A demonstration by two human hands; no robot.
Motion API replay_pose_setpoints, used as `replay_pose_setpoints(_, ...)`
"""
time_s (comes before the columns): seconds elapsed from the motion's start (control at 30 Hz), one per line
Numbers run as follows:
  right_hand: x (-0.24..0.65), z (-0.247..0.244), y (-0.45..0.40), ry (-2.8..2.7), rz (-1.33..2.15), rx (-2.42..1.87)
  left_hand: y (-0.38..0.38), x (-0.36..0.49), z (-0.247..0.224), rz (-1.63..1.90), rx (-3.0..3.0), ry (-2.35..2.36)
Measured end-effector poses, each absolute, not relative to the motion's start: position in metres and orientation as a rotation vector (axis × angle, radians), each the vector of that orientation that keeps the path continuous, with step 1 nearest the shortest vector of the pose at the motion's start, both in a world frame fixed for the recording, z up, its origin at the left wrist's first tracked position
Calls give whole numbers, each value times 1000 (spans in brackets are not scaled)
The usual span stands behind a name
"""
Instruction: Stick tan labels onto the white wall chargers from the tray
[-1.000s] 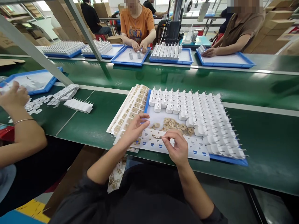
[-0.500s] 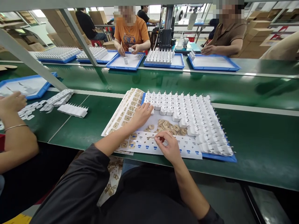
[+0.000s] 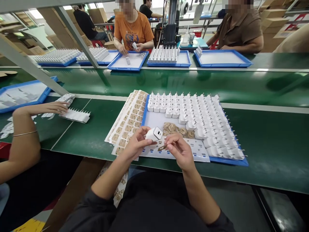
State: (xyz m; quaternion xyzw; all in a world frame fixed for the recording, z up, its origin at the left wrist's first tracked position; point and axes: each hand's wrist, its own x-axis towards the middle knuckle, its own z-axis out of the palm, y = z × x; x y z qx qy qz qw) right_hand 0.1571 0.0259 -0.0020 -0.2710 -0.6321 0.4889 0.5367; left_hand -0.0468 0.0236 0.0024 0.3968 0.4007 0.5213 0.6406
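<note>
The left hand (image 3: 137,143) grasps a white plug (image 3: 154,134) between thumb and fingers, its end with the socket openings turned to the right and up. The right hand (image 3: 180,150) pinches a thin brown piece (image 3: 162,148) (perhaps a small frame-shaped sticker, though it is too small to be sure) at its fingertips. Plug and piece are just beside each other but apart, both held above the near side of a blue tray (image 3: 229,161). The step in hand looks like bringing the piece up to the plug's end face; as I judge it, the next move calls for a steady left grip and careful lining up of the piece with the openings before any pressing.

Under the hands, a white sheet (image 3: 197,154) with small printed marks lies across the tray's near part. Behind it sits a loose heap of brown rings (image 3: 172,128), close enough to be brushed by a low hand. Rows of white plugs (image 3: 205,119) with pins up fill the tray's far and right sides, leaving the hands less space that way. A stack of sheets (image 3: 131,124) lies along the left edge. Farther left, a co-worker's hand (image 3: 51,108) reaches over a white strip (image 3: 76,115), well apart from this work.
</note>
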Motion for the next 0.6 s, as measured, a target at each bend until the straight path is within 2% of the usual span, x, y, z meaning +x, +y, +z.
replay_pose_setpoints(0.33, 153, -9, 16, -1406, 1334, -625, -9, -22, -29, 1405, 1377, 1099)
replay_pose_setpoints(0.6, 147, -15, 10, -1421, 1658, -581, -7, -23, -34, 1349, 1517, 1166)
